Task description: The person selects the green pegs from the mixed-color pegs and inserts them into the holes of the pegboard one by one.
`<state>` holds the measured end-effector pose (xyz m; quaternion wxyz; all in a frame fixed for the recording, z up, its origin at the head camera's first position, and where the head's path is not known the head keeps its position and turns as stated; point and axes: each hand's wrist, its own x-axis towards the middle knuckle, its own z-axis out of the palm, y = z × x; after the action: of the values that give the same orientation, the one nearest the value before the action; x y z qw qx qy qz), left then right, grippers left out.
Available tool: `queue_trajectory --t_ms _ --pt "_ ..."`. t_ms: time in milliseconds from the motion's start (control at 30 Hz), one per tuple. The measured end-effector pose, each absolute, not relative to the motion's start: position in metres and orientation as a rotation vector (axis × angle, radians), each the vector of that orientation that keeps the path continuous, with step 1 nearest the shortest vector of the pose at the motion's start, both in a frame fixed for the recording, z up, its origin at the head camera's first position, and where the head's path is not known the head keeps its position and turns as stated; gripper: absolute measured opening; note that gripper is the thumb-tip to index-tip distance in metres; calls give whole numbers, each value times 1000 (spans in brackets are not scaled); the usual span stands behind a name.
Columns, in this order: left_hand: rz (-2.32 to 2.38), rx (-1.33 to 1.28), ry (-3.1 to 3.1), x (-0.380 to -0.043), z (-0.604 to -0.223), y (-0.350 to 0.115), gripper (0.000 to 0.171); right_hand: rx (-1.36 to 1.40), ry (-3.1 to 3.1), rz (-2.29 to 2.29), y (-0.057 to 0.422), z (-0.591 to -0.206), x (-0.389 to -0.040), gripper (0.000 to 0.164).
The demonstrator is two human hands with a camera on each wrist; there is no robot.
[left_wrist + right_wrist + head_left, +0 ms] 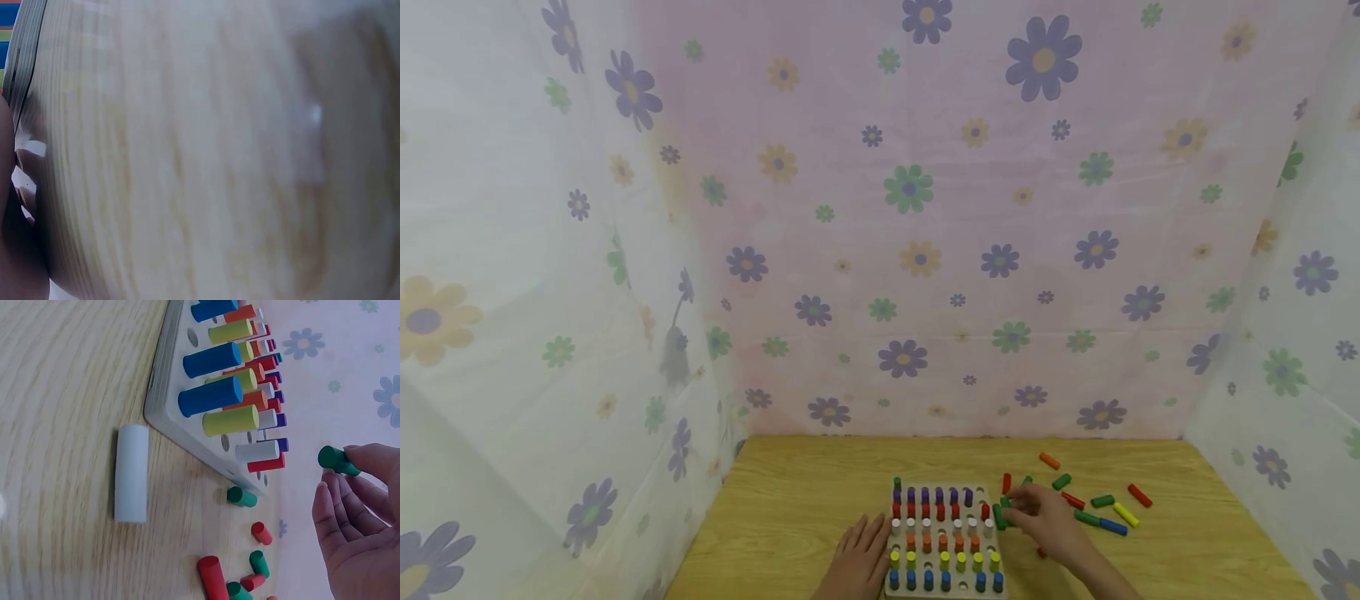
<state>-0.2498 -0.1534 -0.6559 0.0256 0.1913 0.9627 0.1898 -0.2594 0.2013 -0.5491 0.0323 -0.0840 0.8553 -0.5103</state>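
Note:
A wooden pegboard (934,569) stands on the table with rows of coloured pegs upright in its holes: green at the far left corner, then purple, red, white, orange, yellow and blue toward the near edge. My left hand (859,557) lies with fingers extended along the board's left side. In the left wrist view it shows only as a dark strip at the left edge. My right hand (1037,521) is just right of the board and pinches a green peg (337,460) between thumb and fingertips, raised above the table. Another green peg (242,496) lies beside the board.
Loose pegs lie scattered right of the board, among them an orange peg (1049,460), a red peg (1139,495), a yellow peg (1126,515) and a blue peg (1113,527). A white peg (131,474) lies near the board's corner. Flowered cloth (910,225) surrounds the table on three sides.

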Motion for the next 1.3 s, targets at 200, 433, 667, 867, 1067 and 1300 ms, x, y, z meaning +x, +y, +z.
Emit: queue_trajectory --t_ms 200,433,667,867,1067,1300 --pt "613 590 2968 -248 -655 -153 63 -287 2638 -1607 189 -549 -265 29" --pt "628 553 2964 -250 -652 -154 63 -325 2600 -1693 166 -553 -278 27" --pt "669 588 2955 -250 -651 -154 62 -434 2565 -1712 147 -554 -287 26" --pt "681 604 2963 -248 -652 -153 62 -421 2616 -1679 134 -558 -291 20" --pt "656 575 2967 -250 -652 -152 64 -443 2651 -1708 121 -562 -298 17" --pt "647 570 2963 -250 -655 -153 63 -434 2682 -1792 104 -570 -304 14"
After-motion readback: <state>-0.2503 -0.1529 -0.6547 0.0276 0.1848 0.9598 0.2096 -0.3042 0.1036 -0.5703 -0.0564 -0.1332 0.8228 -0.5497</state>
